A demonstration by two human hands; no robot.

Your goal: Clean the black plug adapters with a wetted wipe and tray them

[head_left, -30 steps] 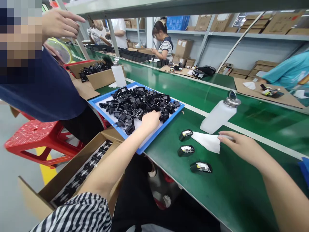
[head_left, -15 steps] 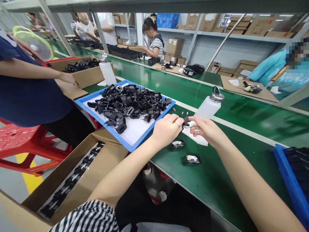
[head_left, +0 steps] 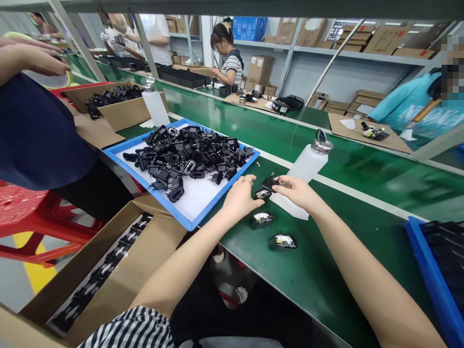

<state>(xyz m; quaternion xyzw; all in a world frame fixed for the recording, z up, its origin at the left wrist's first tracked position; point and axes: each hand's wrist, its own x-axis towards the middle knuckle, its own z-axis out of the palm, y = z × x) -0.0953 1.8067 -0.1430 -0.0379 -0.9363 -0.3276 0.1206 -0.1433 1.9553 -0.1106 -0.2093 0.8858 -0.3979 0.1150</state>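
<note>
Glossy green desk (head_left: 315, 275), white stripe (head_left: 362, 194) slicing across, vivid blue rectangular plastic tray (head_left: 145, 189), jet-black plastic plug pieces (head_left: 192, 150), black oval housings (head_left: 284, 241) showing white and yellow, milky-white plastic bottle (head_left: 308, 162) topped in silver, black-and-white striped fabric sleeve (head_left: 134, 328), bright red plastic stool (head_left: 25, 208)

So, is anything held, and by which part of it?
The right hand holds a black plug piece by its right end; the left hand appears empty.

Apparently three open casings (head_left: 263, 219); two white bottles (head_left: 306, 163).
</note>
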